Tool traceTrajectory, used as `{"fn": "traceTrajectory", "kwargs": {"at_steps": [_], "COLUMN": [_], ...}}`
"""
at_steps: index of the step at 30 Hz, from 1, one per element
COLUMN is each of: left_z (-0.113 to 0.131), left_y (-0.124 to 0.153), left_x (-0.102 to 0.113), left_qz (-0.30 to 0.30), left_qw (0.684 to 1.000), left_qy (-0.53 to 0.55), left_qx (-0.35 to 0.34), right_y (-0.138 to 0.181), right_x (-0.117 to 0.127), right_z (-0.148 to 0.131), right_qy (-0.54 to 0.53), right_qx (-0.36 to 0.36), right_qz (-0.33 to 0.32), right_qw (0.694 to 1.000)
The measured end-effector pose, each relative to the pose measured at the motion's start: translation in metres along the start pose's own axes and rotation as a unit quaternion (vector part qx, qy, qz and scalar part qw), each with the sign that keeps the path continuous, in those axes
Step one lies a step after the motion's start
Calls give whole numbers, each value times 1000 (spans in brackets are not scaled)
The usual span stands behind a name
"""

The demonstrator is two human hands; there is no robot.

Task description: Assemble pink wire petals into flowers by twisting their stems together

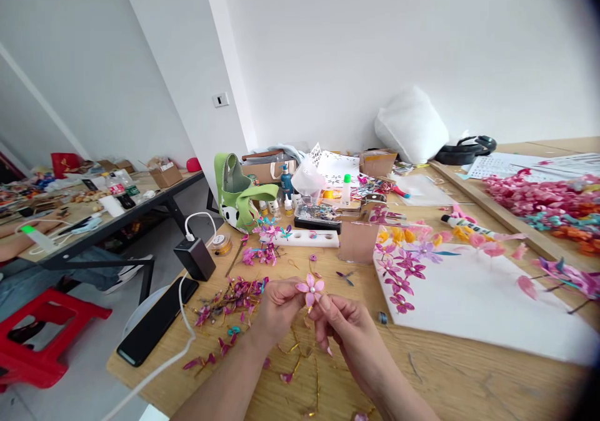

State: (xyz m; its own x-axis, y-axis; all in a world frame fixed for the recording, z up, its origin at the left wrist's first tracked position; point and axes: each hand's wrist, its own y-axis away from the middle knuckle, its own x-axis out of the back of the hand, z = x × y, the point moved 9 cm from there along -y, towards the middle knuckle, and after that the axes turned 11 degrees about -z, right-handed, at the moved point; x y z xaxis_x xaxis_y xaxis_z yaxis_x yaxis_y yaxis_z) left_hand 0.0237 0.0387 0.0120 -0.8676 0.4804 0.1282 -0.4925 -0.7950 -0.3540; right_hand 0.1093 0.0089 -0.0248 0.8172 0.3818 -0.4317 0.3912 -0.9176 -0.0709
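A pink five-petalled artificial flower with a pearl-like centre is held up over the wooden table, facing me. My left hand pinches it from the left side. My right hand has thumb and fingers closed at its lower right edge; the stem behind is mostly hidden. Left of my hands lies a heap of purple-pink petals on gold wires. Loose gold-wired pieces lie below and between my forearms. A small dark spool stands to the right of my right hand.
At right, a white foam board bears magenta and orange flowers. A black phone, a dark power block and a white cable line the left edge. Behind are a green bag and several bottles. A red stool stands left; a co-worker's arm shows beyond.
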Motion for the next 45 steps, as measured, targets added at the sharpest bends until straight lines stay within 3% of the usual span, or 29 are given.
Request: {"fn": "traceTrajectory", "kwargs": {"at_steps": [19,29,36,45], "left_z": [-10,-13,-16,-6], "left_y": [3,3,2,-2], "left_x": [2,3,1,-5], "left_qz": [37,39,-18,-76], "left_qw": [998,998,998,997], "left_qy": [16,25,27,-14], "left_qx": [37,35,51,13], "right_y": [1,1,2,1], "right_x": [-5,-5,2,8], "right_z": [7,0,-6,-7], "right_qy": [-88,-35,44,112], "right_qx": [5,-2,21,-20], "right_qz": [24,10,33,17], "right_qw": [996,999,998,993]}}
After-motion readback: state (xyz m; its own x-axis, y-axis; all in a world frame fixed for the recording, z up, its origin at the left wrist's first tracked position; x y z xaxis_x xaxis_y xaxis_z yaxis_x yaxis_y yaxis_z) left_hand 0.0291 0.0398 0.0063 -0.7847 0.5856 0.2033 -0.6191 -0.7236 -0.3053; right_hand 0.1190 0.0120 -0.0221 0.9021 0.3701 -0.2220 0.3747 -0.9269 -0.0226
